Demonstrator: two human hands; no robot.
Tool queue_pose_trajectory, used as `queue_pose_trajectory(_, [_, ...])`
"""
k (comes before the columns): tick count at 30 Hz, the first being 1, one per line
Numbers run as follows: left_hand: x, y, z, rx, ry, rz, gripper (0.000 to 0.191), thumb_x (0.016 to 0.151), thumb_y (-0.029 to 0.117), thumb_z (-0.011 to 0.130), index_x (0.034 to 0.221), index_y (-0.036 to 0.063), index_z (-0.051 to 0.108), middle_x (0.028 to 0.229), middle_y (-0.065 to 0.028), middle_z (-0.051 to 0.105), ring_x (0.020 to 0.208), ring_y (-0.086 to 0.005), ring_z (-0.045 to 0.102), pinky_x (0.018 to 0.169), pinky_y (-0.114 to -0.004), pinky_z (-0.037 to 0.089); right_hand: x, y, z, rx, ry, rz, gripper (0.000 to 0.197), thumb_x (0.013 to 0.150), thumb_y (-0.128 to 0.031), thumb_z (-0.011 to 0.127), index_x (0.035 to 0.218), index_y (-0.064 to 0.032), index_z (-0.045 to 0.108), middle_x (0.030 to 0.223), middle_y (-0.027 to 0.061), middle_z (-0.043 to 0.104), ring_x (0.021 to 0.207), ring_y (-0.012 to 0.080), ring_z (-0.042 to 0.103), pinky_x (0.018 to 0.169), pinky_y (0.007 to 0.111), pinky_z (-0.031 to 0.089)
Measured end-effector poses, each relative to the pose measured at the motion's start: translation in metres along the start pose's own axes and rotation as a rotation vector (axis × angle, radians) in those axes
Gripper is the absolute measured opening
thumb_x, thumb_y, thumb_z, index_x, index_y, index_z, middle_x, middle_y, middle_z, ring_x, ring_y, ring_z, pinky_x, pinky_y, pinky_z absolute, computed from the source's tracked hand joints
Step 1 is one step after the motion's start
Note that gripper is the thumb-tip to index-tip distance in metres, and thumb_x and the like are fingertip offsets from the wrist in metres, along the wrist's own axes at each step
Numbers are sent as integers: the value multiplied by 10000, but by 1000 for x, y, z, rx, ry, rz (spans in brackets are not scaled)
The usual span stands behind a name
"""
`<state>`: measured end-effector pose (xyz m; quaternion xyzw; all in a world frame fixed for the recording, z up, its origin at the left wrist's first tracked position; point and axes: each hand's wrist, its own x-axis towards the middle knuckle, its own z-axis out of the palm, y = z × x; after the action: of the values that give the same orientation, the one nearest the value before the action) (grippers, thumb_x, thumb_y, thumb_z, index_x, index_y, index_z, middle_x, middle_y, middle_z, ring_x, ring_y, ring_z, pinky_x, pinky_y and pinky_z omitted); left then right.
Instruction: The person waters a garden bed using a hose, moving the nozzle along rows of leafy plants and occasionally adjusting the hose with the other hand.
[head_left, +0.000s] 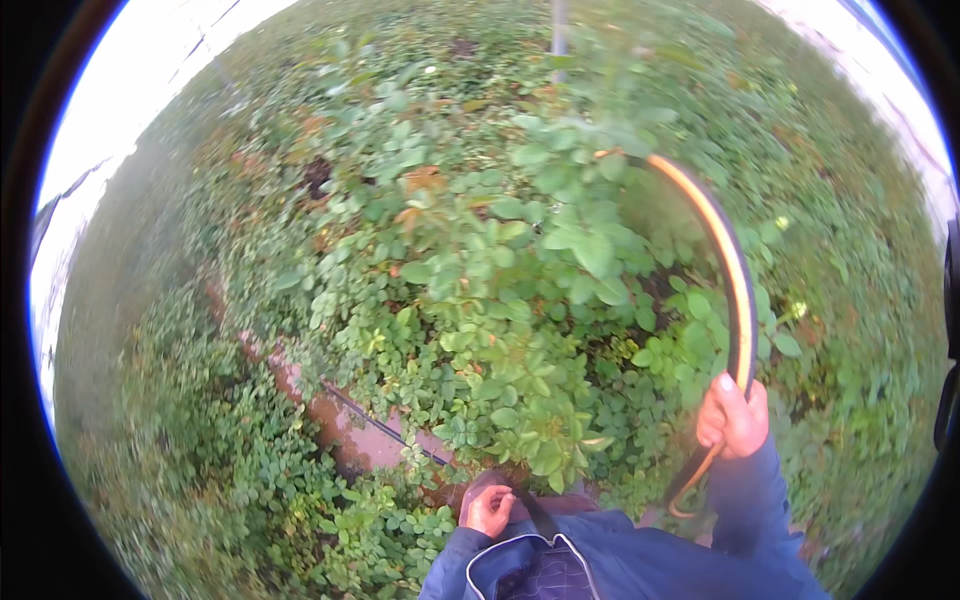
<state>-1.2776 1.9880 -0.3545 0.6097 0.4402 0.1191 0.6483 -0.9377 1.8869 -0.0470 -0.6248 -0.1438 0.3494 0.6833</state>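
Observation:
At the lower right my right hand (733, 418) is closed around a black hose with an orange-yellow stripe (726, 240). From the hand the hose arches up and to the left over leafy plants, and its far end is blurred among the leaves. A lower stretch of it hangs below the hand and curls beside my sleeve. My left hand (489, 510) is near my body at the bottom centre, fingers curled, close to a dark strap (534, 514). Whether it grips anything is not clear. Dense green rose-like bushes (480, 285) stand before me.
A reddish, wet-looking path (367, 442) runs diagonally at the lower left, with a thin black pipe (386, 429) along it. More bushes (255, 480) border the path. A grey upright post (559, 37) rises from the foliage at the top.

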Motion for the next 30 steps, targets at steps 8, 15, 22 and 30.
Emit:
queue_pose_trajectory(8, [3, 9, -31, -17, 66, -30, 212, 870, 152, 618, 1021, 4, 615, 898, -145, 683, 870, -204, 669, 783, -312, 533, 24, -5, 80, 77, -26, -23, 334, 945, -324, 523, 736, -85, 420, 510, 2, 390, 371, 109, 392, 352, 260, 334])
queue_pose_trajectory(15, [26, 5, -116, -27, 46, -24, 203, 881, 104, 607, 1045, -12, 585, 918, -119, 677, 871, -173, 658, 783, -286, 523, 30, 9, 177, 53, 17, -63, 330, 949, -325, 512, 755, -70, 432, 516, 1, 391, 372, 107, 391, 355, 262, 339])
queue_pose_trajectory(22, [55, -43, -230, -186, 46, -20, 194, 860, 132, 628, 1009, 9, 619, 893, -116, 680, 839, -171, 656, 762, -298, 529, 22, 29, 294, 18, 99, -111, 320, 949, -316, 511, 762, -66, 439, 521, 7, 392, 373, 112, 386, 359, 266, 343])
queue_pose_trajectory(30, [53, -65, -373, -166, 99, 8, 189, 847, 119, 638, 982, -12, 620, 861, -129, 679, 811, -185, 664, 750, -305, 535, 9, 41, 407, 10, 137, -167, 320, 940, -335, 529, 767, -80, 441, 528, 2, 389, 379, 110, 380, 371, 266, 348])
